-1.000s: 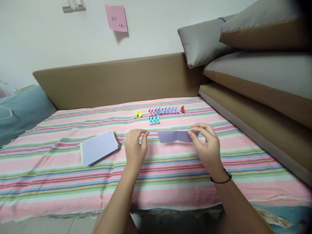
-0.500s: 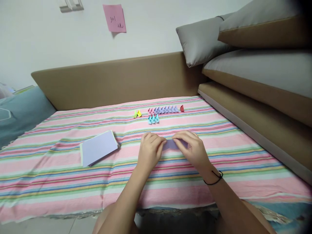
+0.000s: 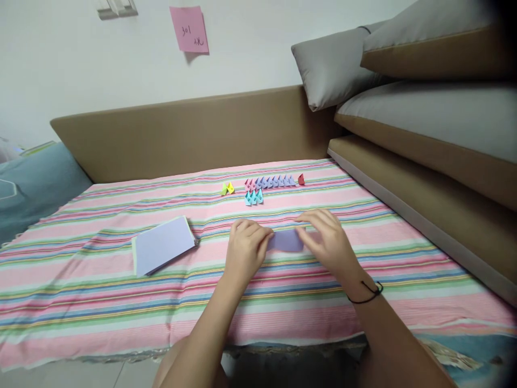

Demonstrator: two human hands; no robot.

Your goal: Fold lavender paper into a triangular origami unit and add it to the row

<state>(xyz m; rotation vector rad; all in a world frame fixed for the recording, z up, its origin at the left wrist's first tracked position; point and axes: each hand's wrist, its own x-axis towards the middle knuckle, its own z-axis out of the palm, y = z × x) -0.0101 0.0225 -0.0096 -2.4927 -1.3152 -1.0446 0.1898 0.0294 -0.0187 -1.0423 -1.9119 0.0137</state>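
A folded strip of purple paper lies on the striped cloth between my two hands. My left hand has its fingers curled down onto the strip's left end, pinning it. My right hand rests over the right end, fingers bent and pressing on the paper. A black band circles my right wrist. Most of the strip's right part is hidden under that hand.
A stack of purple sheets lies to the left. Behind my hands stand rows of small folded paper pieces: yellow-green, pink and purple, blue, one red. Brown cushions rise on the right; a pink note hangs on the wall.
A second ago the strip was long and open, held by my right hand alone. Both hands then came together on it, and the strip now looks shorter, folded over.
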